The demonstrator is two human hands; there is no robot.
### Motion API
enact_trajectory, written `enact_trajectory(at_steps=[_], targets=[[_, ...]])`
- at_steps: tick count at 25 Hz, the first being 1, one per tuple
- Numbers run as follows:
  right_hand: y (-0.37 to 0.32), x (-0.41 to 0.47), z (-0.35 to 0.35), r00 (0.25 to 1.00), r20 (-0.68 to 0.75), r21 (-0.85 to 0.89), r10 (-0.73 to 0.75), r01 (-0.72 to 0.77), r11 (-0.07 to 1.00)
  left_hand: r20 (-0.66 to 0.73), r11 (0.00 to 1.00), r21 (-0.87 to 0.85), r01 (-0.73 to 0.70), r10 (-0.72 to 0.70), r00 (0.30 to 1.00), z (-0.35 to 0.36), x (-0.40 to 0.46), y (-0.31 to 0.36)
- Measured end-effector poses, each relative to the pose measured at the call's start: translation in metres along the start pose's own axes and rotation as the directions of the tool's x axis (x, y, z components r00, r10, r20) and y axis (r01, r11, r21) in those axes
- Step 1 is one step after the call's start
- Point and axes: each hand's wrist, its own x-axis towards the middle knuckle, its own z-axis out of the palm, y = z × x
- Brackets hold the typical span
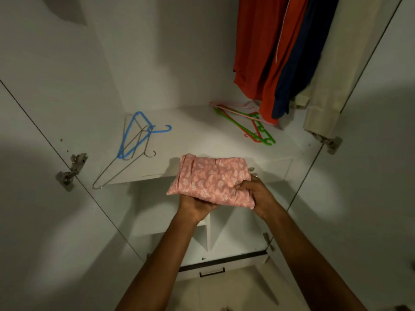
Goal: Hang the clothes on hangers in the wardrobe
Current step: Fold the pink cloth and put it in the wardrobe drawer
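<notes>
At the left edge of the frame an open white wardrobe door (33,198) carries a metal hinge (71,169) on its inner side. Just right of it, on the white shelf (197,135) that crosses the middle of the frame, a blue plastic hanger (137,135) lies flat over two bare wire hangers (121,169), the longer of which reaches past the shelf's front edge.

At lower centre, in front of the shelf edge, a folded pink garment with a white leaf print (211,178) is held between both hands. The left hand (197,206) supports it from below, palm up, fingers curled under the near left corner. The right hand (258,194) grips its right end, thumb on top and fingers wrapped beneath.

Right of centre, on the back part of the shelf, pink, green and red plastic hangers (249,122) lie in an overlapping heap. Above them, in the upper right of the frame, hang orange garments (253,46), a navy one (301,63) and a cream one (330,75), whose cuff drops close to the right door's hinge (332,142).

Below the hands, at bottom centre, sits a drawer with a dark handle (212,272).
</notes>
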Motion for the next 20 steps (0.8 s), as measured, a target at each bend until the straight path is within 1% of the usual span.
enact_trajectory(at_steps=[1,3,6,7,9,10,11,12,13,14,15,16,17,20], targets=[[0.005,-0.009,-0.001,1.0,-0.021,-0.034,0.003,-0.004,0.999,0.053,0.997,-0.059,0.042,-0.039,0.998,-0.005,-0.004,-0.008],[0.012,-0.023,-0.004,0.995,-0.096,-0.091,0.011,-0.02,0.996,0.099,0.985,-0.159,0.07,-0.054,0.994,-0.014,-0.009,-0.023],[0.021,-0.03,-0.016,0.992,-0.126,-0.091,0.032,-0.043,0.995,0.06,0.974,-0.224,0.031,-0.017,0.998,-0.022,-0.014,-0.04],[0.024,-0.027,-0.023,0.985,-0.165,-0.129,0.045,-0.067,0.989,0.051,0.973,-0.229,0.013,-0.001,0.999,-0.025,-0.014,-0.042],[0.032,-0.015,-0.044,0.96,-0.279,-0.305,0.023,-0.111,0.946,0.043,0.969,-0.245,-0.02,0.032,0.999,-0.03,-0.011,-0.043],[0.036,-0.004,-0.056,0.948,-0.316,-0.449,-0.031,-0.121,0.885,0.04,0.968,-0.248,-0.039,0.05,0.998,-0.03,-0.01,-0.043],[0.039,0.007,-0.066,0.943,-0.312,-0.642,-0.115,-0.12,0.757,0.04,0.967,-0.248,-0.056,0.068,0.997,-0.03,-0.008,-0.041],[0.04,0.017,-0.074,0.945,-0.262,-0.825,-0.195,-0.114,0.554,0.036,0.968,-0.242,-0.07,0.081,0.996,-0.029,-0.006,-0.041],[0.041,0.025,-0.08,0.953,-0.184,-0.944,-0.242,-0.104,0.312,0.031,0.968,-0.237,-0.082,0.092,0.995,-0.029,-0.004,-0.041],[0.043,0.033,-0.084,0.962,-0.104,-0.992,-0.254,-0.081,0.097,0.028,0.969,-0.229,-0.095,0.104,0.994,-0.028,-0.002,-0.042],[0.045,0.038,-0.089,0.968,-0.032,-0.997,-0.248,-0.048,-0.058,0.027,0.969,-0.223,-0.107,0.116,0.993,-0.026,0.0,-0.045],[0.046,0.042,-0.093,0.971,0.029,-0.986,-0.239,-0.01,-0.164,0.023,0.968,-0.221,-0.12,0.128,0.992,-0.025,0.001,-0.048],[0.048,0.046,-0.097,0.97,0.077,-0.974,-0.231,0.023,-0.227,0.014,0.965,-0.222,-0.137,0.144,0.989,-0.024,0.002,-0.05],[0.052,0.058,-0.112,0.967,0.147,-0.944,-0.206,0.076,-0.321,-0.03,0.955,-0.225,-0.195,0.193,0.981,-0.025,0.008,-0.054]])
